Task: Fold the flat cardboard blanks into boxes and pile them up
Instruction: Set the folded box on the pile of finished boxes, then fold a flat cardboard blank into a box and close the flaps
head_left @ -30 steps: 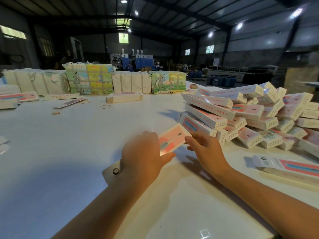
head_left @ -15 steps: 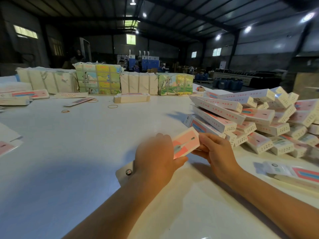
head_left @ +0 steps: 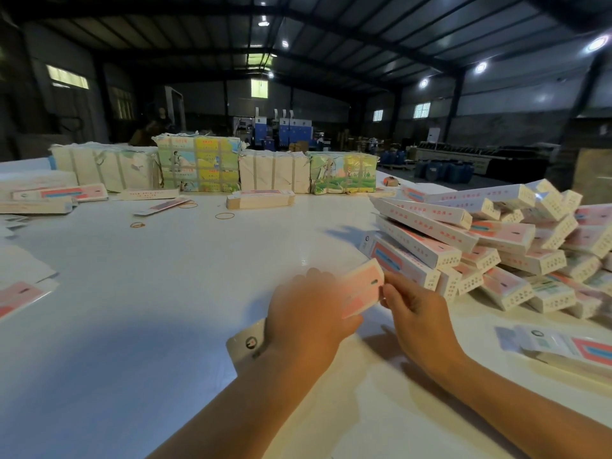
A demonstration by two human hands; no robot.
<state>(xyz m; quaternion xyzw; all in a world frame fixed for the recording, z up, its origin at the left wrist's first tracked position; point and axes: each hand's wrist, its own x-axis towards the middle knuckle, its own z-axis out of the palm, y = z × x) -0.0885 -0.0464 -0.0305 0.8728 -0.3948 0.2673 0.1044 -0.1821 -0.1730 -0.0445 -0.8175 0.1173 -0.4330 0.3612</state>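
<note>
Hands meet over the white table [head_left: 165,293]. The left hand [head_left: 308,313] grips a pink and white cardboard blank [head_left: 362,291], with its fingers curled around the middle of it. The right hand [head_left: 414,313] pinches the far end of the same blank. One white end of the blank sticks out below the left wrist. To the right of the right hand lies a stack of flat blanks [head_left: 569,346]. Beyond the right hand is the pile of folded boxes [head_left: 480,240]. Far beyond both hands, wrapped bundles [head_left: 198,164] stand in a row, with rubber bands [head_left: 224,216] on the table in front of them.
</note>
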